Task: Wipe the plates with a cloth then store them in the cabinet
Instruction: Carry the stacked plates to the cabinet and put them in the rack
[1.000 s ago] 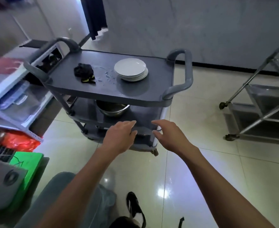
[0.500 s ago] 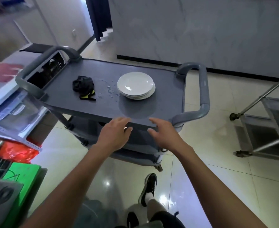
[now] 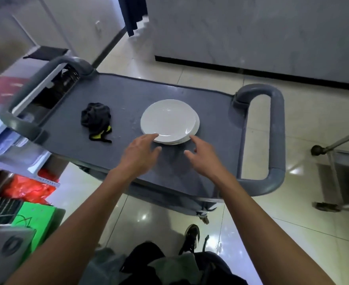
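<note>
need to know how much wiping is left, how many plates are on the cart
3 at least: white plates in one stack on the grey cart's top shelf, right of the black cloth. Only edges show below the top plate, so more may be hidden.

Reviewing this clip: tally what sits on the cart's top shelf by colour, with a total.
White: 1 stack of plates; how many plates are in it cannot be told.
Black with yellow trim: 1 cloth, crumpled, left of the stack.
Total: 2 items on the grey cart top.
Neither the left hand nor the right hand holds anything.
</note>
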{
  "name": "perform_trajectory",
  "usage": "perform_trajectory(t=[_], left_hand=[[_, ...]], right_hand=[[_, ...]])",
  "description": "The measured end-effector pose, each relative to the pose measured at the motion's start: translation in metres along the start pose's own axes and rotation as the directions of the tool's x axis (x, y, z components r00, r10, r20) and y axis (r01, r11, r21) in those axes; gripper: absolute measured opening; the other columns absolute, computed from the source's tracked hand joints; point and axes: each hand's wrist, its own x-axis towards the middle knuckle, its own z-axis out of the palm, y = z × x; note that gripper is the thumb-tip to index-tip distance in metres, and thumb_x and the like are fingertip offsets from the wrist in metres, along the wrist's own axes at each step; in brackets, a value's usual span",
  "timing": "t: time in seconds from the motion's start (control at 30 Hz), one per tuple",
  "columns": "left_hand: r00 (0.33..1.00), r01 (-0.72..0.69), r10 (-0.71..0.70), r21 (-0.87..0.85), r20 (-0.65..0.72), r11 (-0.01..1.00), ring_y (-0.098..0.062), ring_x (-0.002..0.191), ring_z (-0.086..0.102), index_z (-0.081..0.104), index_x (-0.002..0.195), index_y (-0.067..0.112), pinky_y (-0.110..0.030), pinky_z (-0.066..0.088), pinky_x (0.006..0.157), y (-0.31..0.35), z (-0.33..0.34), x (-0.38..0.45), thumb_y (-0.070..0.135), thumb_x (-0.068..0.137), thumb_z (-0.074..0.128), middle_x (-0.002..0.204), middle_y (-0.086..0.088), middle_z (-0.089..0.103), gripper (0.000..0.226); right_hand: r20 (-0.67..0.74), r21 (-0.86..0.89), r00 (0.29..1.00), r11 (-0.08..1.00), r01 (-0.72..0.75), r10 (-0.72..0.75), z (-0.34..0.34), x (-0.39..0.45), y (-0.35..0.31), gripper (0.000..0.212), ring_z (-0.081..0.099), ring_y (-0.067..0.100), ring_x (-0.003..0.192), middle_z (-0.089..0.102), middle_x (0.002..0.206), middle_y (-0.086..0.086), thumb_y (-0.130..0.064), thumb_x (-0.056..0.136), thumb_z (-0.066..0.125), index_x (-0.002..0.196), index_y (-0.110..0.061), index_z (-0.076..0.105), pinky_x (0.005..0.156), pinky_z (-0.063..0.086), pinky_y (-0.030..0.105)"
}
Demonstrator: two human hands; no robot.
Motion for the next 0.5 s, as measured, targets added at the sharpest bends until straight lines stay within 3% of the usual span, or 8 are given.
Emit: perform_trajectory(t=[0.17,0.27,0.4,0.5], left_hand=[[0.999,0.047,-0.048,-0.086,0.0,0.995,-0.025,0.141,0.041,0.047,0.149,0.023,-0.042,0.034,0.115,0.0,-0.001,0.036,0.033,0.099,0.061,0.154,-0.002,0.046,0.054],[0.996,0.085,-0.09,-0.211,-0.014,0.974,-0.024,0.141,0.042,0.049,0.148,0.02,-0.038,0.032,0.115,-0.004,-0.006,0.062,0.03,0.098,0.063,0.153,-0.003,0.048,0.053],[0.994,0.101,-0.109,-0.269,-0.014,0.958,-0.025,0.143,0.039,0.051,0.146,0.014,-0.038,0.029,0.119,-0.012,-0.011,0.101,0.025,0.097,0.064,0.153,-0.007,0.047,0.051],[0.99,0.141,-0.128,-0.283,0.065,0.949,-0.026,0.148,0.031,0.046,0.15,0.015,-0.04,0.025,0.122,-0.023,-0.008,0.126,0.026,0.098,0.062,0.16,-0.009,0.036,0.055]], right_hand=[[-0.034,0.061,0.999,0.997,-0.039,0.041,-0.002,0.032,0.003,0.056,0.06,0.026,0.107,0.062,0.13,0.009,-0.018,0.092,0.062,0.146,-0.018,0.044,0.093,0.049,0.034],[-0.102,0.124,0.992,0.99,-0.064,0.077,-0.004,0.051,0.002,0.044,0.061,0.021,0.096,0.066,0.112,0.001,-0.016,0.09,0.061,0.133,-0.022,0.053,0.084,0.052,0.035],[-0.134,0.199,0.977,0.97,-0.14,0.168,-0.002,0.075,-0.003,0.041,0.063,0.026,0.107,0.067,0.121,0.002,-0.013,0.089,0.06,0.129,-0.02,0.057,0.094,0.053,0.041],[-0.144,0.228,0.961,0.952,-0.202,0.238,0.005,0.087,-0.008,0.038,0.064,0.026,0.104,0.068,0.116,0.003,-0.012,0.089,0.057,0.126,-0.019,0.058,0.092,0.053,0.04]])
